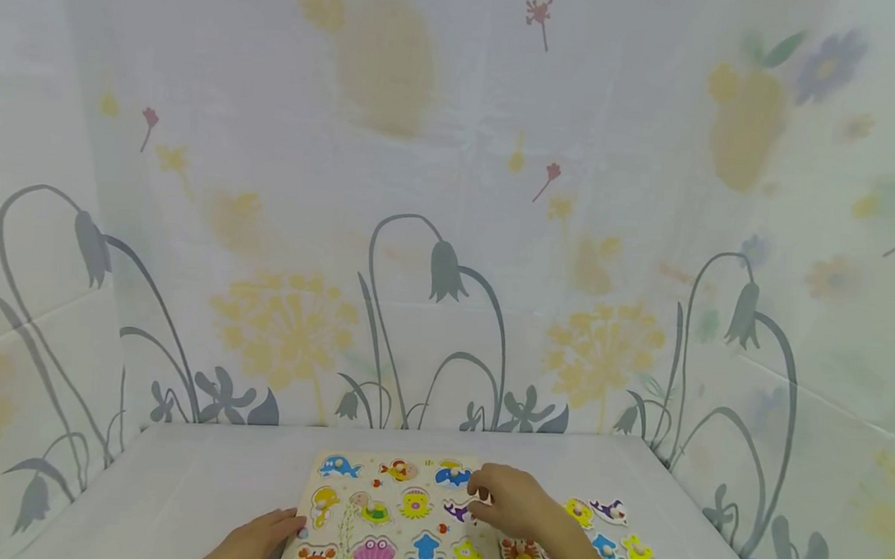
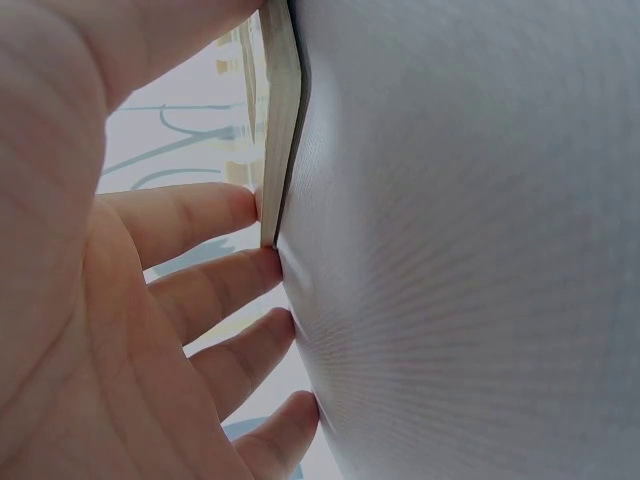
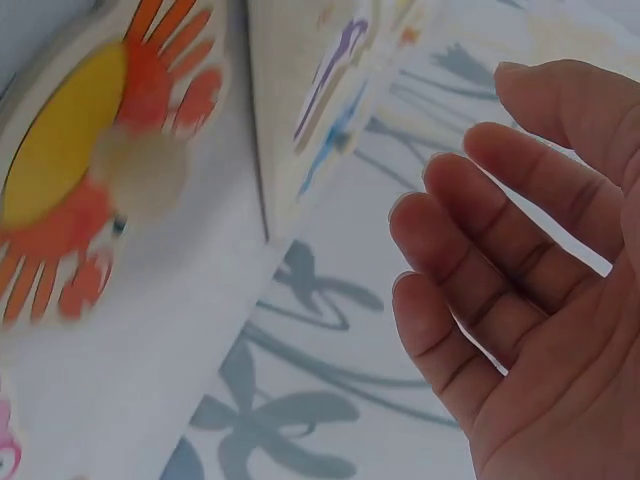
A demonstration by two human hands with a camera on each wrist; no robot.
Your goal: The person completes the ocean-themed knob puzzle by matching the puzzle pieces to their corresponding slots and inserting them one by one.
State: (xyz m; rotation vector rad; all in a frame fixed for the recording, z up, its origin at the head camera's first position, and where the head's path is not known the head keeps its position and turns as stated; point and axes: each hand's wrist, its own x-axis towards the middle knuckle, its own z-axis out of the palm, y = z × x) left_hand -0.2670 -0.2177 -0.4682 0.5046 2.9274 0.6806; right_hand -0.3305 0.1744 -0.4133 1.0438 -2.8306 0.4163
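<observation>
The puzzle board (image 1: 380, 507) is steadied at its 8 o'clock corner by the left hand (image 1: 257, 540), fingers straight against the edge. The right hand (image 1: 509, 504), loosely open and holding nothing, hovers over the board's 3 o'clock edge, the crab piece (image 1: 519, 552) lying on the surface just below at 6 o'clock; a pinch on a piece is judged next.

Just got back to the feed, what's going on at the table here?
A person is at a sea-animal puzzle board on a white table. The left hand rests against the board's left edge, fingers touching it. The right hand hovers over the board's right side, holding nothing. Loose pieces lie to the right.
</observation>
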